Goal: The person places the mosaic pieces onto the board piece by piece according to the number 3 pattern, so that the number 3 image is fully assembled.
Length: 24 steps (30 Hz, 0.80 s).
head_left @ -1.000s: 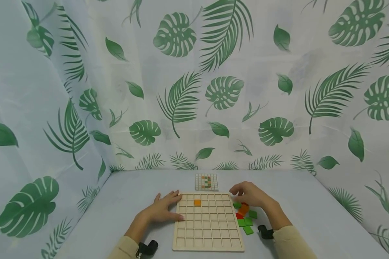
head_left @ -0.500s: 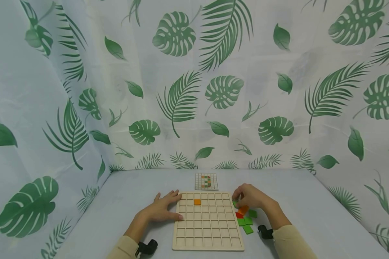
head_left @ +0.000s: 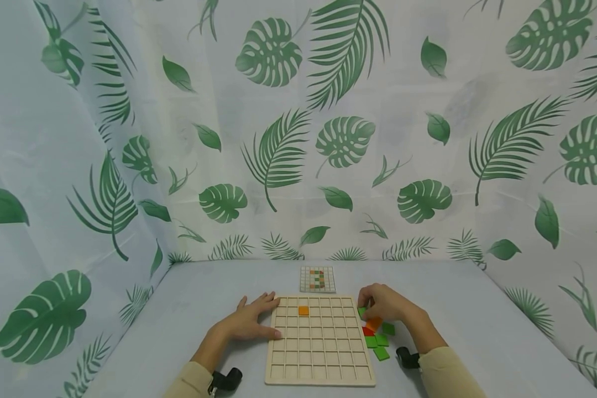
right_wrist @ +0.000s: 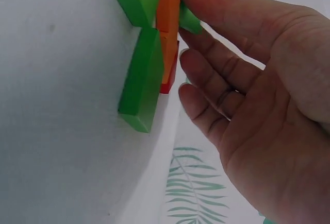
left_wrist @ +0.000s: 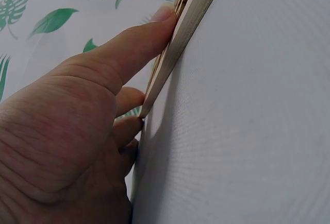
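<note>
from the head camera, a pale wooden board point(head_left: 318, 376) marked off in squares lies flat on the table point(head_left: 194, 287), between the two hands. the left hand point(head_left: 251, 322) rests at its left edge, fingers loosely spread by the far corner and thumb laid on the rim, gripping nothing; that looks like a way to stop the board sliding. one orange tile point(head_left: 303, 310) sits inside a square near the far edge, where the raised lines likely hold it in place. just beyond the board lies a small card point(head_left: 317, 279) with a coloured pattern on a grid, probably set there so it can be seen past the hands. the right hand point(head_left: 385, 301) is beside the board's right edge, thumb and finger bent together on a green tile point(head_left: 361, 312). nearer the person, loose tiles point(head_left: 381, 339) in green, orange and red lie by that edge, handy for the same hand.

from the left wrist, the thumb is fairly straight with its tip on the rim, and the other fingers are partly hidden at the corner: a light touch, i'd judge.

from the right wrist, thumb and forefinger appear to pinch the green tile, partly hidden behind orange; whether it is off the table i cannot tell. the other fingers are gently bent and hold nothing.
</note>
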Available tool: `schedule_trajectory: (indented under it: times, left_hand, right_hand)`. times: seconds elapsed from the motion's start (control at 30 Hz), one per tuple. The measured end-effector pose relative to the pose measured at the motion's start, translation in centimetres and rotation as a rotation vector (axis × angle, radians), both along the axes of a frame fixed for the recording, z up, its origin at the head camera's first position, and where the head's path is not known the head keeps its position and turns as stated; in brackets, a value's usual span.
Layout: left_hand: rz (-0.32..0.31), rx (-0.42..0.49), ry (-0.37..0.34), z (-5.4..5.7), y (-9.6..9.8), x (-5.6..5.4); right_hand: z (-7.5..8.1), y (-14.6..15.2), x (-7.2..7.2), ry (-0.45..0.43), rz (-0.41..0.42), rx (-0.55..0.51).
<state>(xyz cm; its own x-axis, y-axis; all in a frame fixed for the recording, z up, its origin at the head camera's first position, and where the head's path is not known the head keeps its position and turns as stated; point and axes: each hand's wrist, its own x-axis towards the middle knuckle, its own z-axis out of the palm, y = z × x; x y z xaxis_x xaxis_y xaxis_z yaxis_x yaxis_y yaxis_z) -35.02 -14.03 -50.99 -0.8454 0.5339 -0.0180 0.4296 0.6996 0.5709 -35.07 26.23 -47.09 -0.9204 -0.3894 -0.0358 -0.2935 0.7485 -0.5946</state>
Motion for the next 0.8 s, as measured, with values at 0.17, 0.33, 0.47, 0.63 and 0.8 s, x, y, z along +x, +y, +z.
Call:
schedule_trajectory:
  times: [0.17, 0.33, 0.47, 0.63, 0.8]
  left_hand:
    - [-0.005, 0.006, -0.007, 0.15, -0.03, 0.01]
    - [-0.01, 0.011, -0.012, 0.26, -0.04, 0.09]
    - [-0.011, 0.013, -0.013, 0.18, -0.05, 0.1]
    - [-0.008, 0.018, -0.011, 0.05, -0.09, 0.05]
    - [-0.016, 0.022, -0.003, 0.02, -0.14, 0.01]
  right_hand:
    - [0.06, -0.36, 0.05, -0.011, -0.009, -0.034]
    - [0.11, -0.37, -0.1, 0.0, -0.026, -0.059]
    - [0.26, -0.26, -0.29, 0.065, -0.025, -0.075]
    - [0.7, -0.41, -0.57, 0.127, -0.022, -0.142]
    - [0.98, -0.79, -0.47, 0.184, -0.027, -0.216]
